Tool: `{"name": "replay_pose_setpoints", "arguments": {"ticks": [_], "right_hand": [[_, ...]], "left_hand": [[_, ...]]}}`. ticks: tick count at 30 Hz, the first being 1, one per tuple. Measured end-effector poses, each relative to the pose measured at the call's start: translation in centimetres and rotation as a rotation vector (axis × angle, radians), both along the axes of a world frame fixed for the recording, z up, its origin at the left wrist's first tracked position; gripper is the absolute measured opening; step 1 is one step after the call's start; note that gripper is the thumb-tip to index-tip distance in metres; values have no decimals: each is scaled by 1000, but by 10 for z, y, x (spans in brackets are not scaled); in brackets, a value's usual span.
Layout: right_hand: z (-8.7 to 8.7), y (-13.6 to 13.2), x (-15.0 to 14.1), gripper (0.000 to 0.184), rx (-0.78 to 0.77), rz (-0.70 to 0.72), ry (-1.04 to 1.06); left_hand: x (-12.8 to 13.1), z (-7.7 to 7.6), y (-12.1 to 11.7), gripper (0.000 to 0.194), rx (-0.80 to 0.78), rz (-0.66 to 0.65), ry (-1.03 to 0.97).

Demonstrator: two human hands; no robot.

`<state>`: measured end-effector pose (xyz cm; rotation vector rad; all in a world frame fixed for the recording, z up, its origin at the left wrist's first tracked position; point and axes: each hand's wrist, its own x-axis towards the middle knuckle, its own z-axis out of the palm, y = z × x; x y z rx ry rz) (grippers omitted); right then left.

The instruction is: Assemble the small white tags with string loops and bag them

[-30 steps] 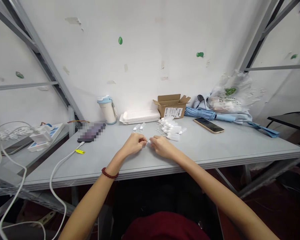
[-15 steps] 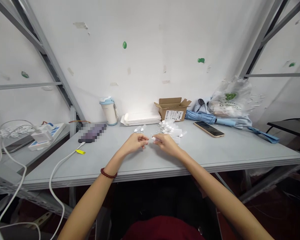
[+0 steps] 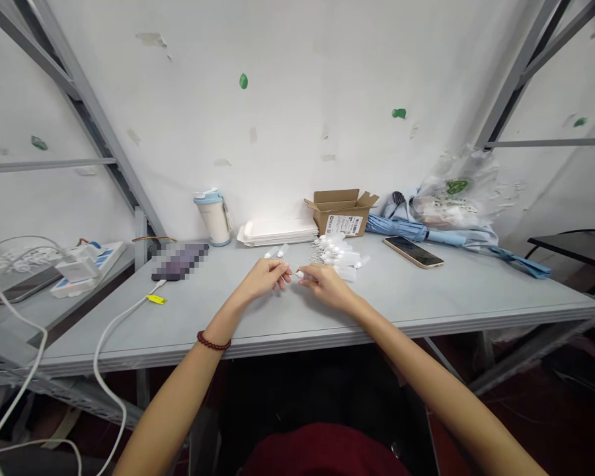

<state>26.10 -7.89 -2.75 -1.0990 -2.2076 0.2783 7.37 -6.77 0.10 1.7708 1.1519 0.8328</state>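
The right hand (image 3: 327, 285) pinches 1 white-capped piece (image 3: 300, 274) over the counter (image 3: 416, 291), seemingly mid-work; the left hand (image 3: 264, 280) curls loosely beside its tip, hold unclear. 2 loose pieces (image 3: 282, 250) lie far left, a heap (image 3: 346, 256) far right; which are finished, I cannot tell.

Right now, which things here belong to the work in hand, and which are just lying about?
Likely the work:
small white piece, in the right hand, left hand close by
pile of similar pieces

Apparently just lying about:
lidded cup
gold-edged phone
blue umbrella
plastic bag
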Motion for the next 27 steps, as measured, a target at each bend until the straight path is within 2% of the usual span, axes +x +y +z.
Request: {"name": "replay_pose_setpoints", "arguments": {"ticks": [3, 6, 13, 23, 27], "right_hand": [[1, 0, 0, 15, -3, -13, -3], [3, -2, 0, 11, 5, -12, -15], [4, -3, 0, 8, -18, 33, 0], [6, -1, 3, 7, -10, 99, -9], [5, -1, 0, 6, 21, 79, 4]], "left_hand": [[-2, 4, -2, 31, -6, 25, 4], [-3, 6, -5, 29, -7, -23, 39], [0, 3, -9, 23, 155, -76, 16], [-2, 2, -9, 26, 124, -119, 51], [-1, 2, -4, 39, 81, -67, -14]]}}
